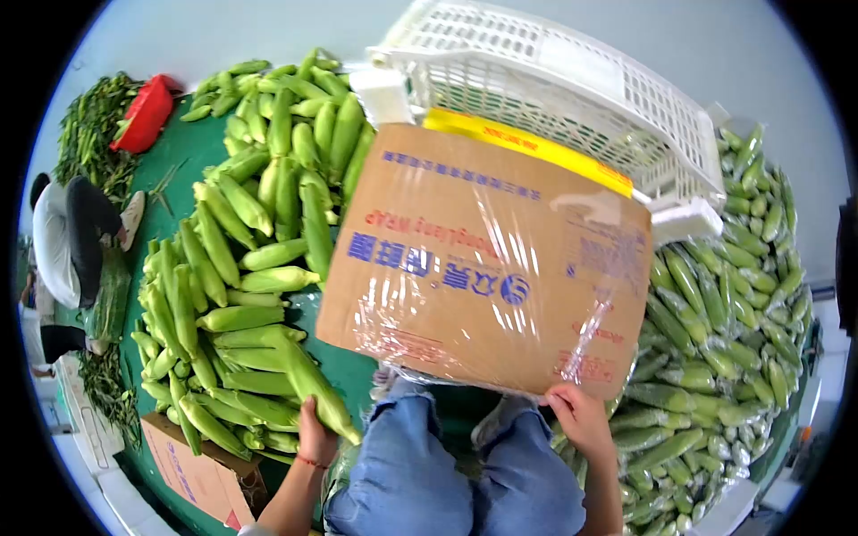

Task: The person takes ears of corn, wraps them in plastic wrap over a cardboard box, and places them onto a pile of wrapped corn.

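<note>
My left hand (315, 435), with a red string at the wrist, is closed around a green ear of corn (313, 384) at the edge of the corn pile (259, 357). My right hand (576, 413) pinches the near edge of the clear plastic film (536, 380) at the front of the cardboard box (483, 259). Film covers the top of this box, which carries blue and red print. A yellow strip (527, 147) lies along its far edge. On the right is a heap of film-wrapped corn (724, 330).
A white plastic crate (554, 76) stands behind the box. My knees are below it. At lower left sits another cardboard box (192, 469). A red basin (147, 116) and leafy greens (89, 129) are at upper left, near another person (58, 241).
</note>
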A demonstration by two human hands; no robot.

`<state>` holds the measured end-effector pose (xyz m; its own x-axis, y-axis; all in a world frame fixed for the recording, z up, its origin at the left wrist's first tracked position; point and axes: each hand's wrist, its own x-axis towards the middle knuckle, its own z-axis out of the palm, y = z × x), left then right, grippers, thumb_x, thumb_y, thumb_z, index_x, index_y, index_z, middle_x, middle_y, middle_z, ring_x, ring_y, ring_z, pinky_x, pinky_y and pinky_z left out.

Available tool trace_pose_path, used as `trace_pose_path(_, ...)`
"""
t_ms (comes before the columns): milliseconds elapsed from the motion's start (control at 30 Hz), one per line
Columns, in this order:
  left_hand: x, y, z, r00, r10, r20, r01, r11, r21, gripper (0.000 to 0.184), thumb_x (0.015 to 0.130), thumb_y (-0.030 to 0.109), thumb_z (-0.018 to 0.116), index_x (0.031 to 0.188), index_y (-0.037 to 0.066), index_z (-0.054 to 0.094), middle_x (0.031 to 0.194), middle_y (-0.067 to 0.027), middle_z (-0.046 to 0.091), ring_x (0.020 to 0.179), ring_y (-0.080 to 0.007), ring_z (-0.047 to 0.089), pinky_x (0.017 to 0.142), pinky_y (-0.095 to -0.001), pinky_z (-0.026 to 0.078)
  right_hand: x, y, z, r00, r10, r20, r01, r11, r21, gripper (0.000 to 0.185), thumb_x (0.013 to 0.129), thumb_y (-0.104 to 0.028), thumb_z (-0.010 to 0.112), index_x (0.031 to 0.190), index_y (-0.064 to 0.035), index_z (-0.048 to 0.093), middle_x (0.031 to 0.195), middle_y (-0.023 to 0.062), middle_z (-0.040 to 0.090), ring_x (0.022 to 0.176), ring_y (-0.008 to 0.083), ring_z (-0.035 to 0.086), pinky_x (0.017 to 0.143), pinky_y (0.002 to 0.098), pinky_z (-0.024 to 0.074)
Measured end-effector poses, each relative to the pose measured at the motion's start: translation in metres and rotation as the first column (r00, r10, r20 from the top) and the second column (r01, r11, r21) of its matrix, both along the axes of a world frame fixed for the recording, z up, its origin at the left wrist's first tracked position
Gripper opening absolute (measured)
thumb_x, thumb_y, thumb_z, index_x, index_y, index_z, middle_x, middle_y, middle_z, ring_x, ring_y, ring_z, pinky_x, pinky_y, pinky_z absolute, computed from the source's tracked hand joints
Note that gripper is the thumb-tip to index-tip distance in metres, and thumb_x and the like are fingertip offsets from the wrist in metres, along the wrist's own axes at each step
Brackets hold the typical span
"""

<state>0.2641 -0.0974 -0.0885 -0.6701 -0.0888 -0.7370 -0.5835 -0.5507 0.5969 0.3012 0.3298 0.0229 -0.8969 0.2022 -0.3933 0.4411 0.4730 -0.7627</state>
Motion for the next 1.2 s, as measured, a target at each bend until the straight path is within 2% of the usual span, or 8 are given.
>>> trace_pose_path(133,-0.079,0.048,0.126,0.252,-0.965,0.072,0.031,-0.066,-0.997,0.077,0.069,0.029,0.079,0.132,0.001,0.046,0.117,-0.0208,0.050,0.110,-0.0360,0.049,0.097,-0.0435,0.043,0.001,-0.011,0.000,0.999,-0.009,-0.043,0.014,0.993,0.114,0.008,0.092,-0.014,0.060,0.093,-0.0065,0.063,0.080,0.0086,0.069,0.070,0.0267,0.066,0.063,0.0357,0.0507)
trace_pose_path(367,-0.183,0.213,0.148,-0.505,-0.862,0.052,-0.016,-0.051,-0.999,0.061,0.072,0.030,0.074,0.130,0.019,0.058,0.117,-0.0064,0.061,0.100,-0.0276,0.060,0.085,-0.0406,0.048,0.007,-0.011,0.043,0.979,-0.042,-0.199,0.043,0.999,0.002,0.015,0.089,-0.015,0.060,0.098,-0.0041,0.057,0.091,0.0145,0.068,0.083,0.0324,0.066,0.075,0.0383,0.0509)
trace_pose_path(467,-0.212,0.224,0.129,-0.561,-0.822,-0.097,0.221,-0.035,-0.975,0.055,0.074,0.033,0.073,0.125,0.018,0.061,0.122,-0.0074,0.059,0.103,-0.0291,0.060,0.084,-0.0407,0.049,-0.010,-0.008,0.046,0.830,-0.394,-0.396,0.165,0.850,-0.501,0.037,0.088,-0.024,0.064,0.117,-0.0033,0.053,0.108,0.0153,0.064,0.099,0.0364,0.061,0.091,0.0437,0.0453)
trace_pose_path(567,-0.188,0.221,0.143,-0.366,-0.929,0.058,-0.240,0.034,-0.970,0.057,0.073,0.032,0.074,0.128,0.019,0.061,0.131,-0.0136,0.054,0.110,-0.0331,0.057,0.090,-0.0437,0.048,-0.089,-0.005,0.006,0.837,0.259,-0.483,-0.009,0.888,0.461,0.053,0.084,-0.033,0.069,0.124,-0.0034,0.053,0.116,0.0129,0.061,0.104,0.0347,0.058,0.095,0.0453,0.0407)
trace_pose_path(867,-0.207,0.132,0.114,0.393,-0.860,-0.326,-0.089,0.317,-0.944,0.007,0.081,0.002,0.069,0.085,0.003,0.063,0.075,-0.0106,0.062,0.063,-0.0290,0.059,0.058,-0.0358,0.050,-0.138,0.010,-0.013,0.714,0.434,-0.550,0.075,0.733,0.676,0.041,0.074,-0.042,0.074,0.093,-0.0060,0.066,0.085,0.0067,0.059,0.082,0.0261,0.058,0.063,0.0368,0.0488)
trace_pose_path(1000,-0.286,0.226,0.145,-0.110,-0.945,-0.309,-0.046,0.316,-0.948,0.008,0.080,0.008,0.067,0.084,0.002,0.067,0.082,-0.0142,0.064,0.075,-0.0310,0.062,0.069,-0.0372,0.051,-0.150,0.016,-0.023,0.626,0.477,-0.617,0.103,0.734,0.672,0.036,0.074,-0.038,0.073,0.089,-0.0065,0.066,0.081,0.0048,0.058,0.074,0.0249,0.057,0.059,0.0347,0.0494)
trace_pose_path(1067,-0.287,0.270,0.108,-0.426,-0.858,0.288,-0.092,-0.276,-0.957,0.016,0.083,0.018,0.062,0.077,0.004,0.070,0.078,-0.0182,0.066,0.070,-0.0349,0.065,0.065,-0.0405,0.053,-0.149,0.020,-0.018,0.647,0.468,-0.602,0.088,0.738,0.669,0.035,0.078,-0.039,0.070,0.087,-0.0062,0.065,0.081,0.0064,0.060,0.071,0.0268,0.059,0.058,0.0368,0.0503)
trace_pose_path(1200,-0.203,0.245,0.146,-0.399,-0.860,0.320,-0.024,-0.339,-0.941,0.028,0.086,0.026,0.060,0.099,0.002,0.066,0.084,-0.0209,0.068,0.070,-0.0366,0.067,0.062,-0.0479,0.052,-0.137,0.001,0.014,0.883,0.413,-0.224,-0.211,0.775,0.596,0.041,0.093,-0.044,0.055,0.085,-0.0050,0.061,0.078,0.0151,0.065,0.065,0.0345,0.064,0.057,0.0428,0.0532)
